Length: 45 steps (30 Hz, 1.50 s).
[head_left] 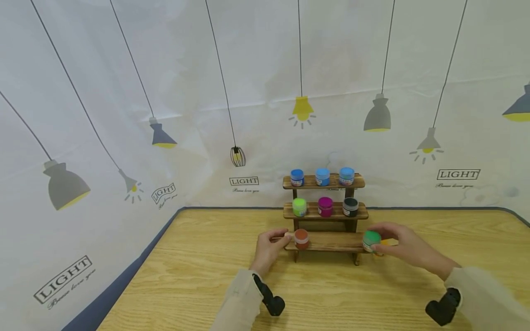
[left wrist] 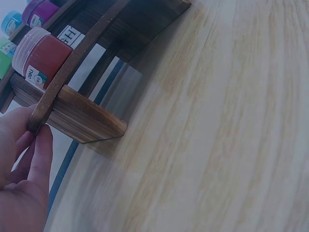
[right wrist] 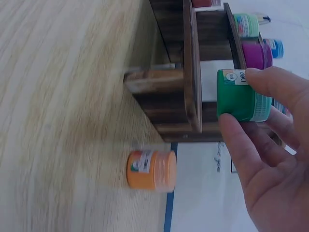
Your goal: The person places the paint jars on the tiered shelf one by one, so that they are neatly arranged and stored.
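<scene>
A three-tier wooden stand (head_left: pixel 331 241) is on the table. My left hand (head_left: pixel 268 250) pinches the left end of its lowest shelf (left wrist: pixel 72 65), close to a brick-red paint jar (head_left: pixel 301 240) standing there. At the other end, my right hand (head_left: pixel 410 246) grips a green paint jar (right wrist: pixel 234 101) between thumb and fingers. In the right wrist view that jar is held just off the shelf edge. An orange paint jar (right wrist: pixel 142 169) stands on the table beyond the stand's right end, mostly hidden behind the right hand in the head view.
Light green (head_left: pixel 299 208), magenta (head_left: pixel 325 207) and black (head_left: pixel 350 207) jars line the middle tier. Three blue jars (head_left: pixel 322 177) occupy the top tier. A wall sheet (head_left: pixel 265 110) printed with lamps hangs behind the wooden table (head_left: pixel 186 276).
</scene>
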Tool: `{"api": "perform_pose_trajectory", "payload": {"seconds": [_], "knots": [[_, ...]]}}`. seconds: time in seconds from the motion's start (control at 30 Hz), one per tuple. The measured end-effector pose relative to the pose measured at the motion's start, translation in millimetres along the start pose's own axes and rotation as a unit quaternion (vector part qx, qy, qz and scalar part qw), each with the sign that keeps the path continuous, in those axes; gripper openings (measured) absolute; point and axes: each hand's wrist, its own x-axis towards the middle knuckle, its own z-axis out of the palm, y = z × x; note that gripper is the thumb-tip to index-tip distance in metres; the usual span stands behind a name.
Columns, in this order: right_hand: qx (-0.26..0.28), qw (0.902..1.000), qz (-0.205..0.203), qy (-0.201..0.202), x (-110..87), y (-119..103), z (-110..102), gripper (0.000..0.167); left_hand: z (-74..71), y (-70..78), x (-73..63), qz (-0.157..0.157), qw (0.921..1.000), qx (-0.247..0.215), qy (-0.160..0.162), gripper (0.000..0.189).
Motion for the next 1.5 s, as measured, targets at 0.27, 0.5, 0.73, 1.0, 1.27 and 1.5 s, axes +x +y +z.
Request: {"api": "perform_pose_trajectory", "payload": {"seconds": [0.27,0.5,0.73,1.0,1.27,1.5], "knots": [[0.024,0.9996,-0.013,0.002,14.6,-13.8,19.9,0.041,0.3,-0.3,2.1,0.002,1.0,-0.006,0.0,0.03],[0.044,0.998,-0.04,0.019,31.2,-19.6,40.3,0.037,0.9,-0.1,2.7,-0.005,0.9999,-0.009,-0.002,0.03],[0.071,0.9967,-0.028,0.029,44.4,-21.9,54.8,0.038,1.2,0.0,2.3,-0.011,0.9999,-0.007,0.0,0.029],[0.068,0.9973,0.0,0.029,50.4,-24.5,62.5,0.037,1.5,-0.2,2.5,-0.008,0.9999,-0.01,0.003,0.028],[0.034,0.9989,0.003,0.034,52.6,-20.9,68.8,0.036,0.8,-0.6,1.7,-0.007,0.9998,-0.019,-0.001,0.031],[0.055,0.9981,0.011,0.026,52.2,-20.9,68.3,0.036,0.5,0.1,0.6,-0.009,0.9998,-0.017,0.002,0.03]]}}
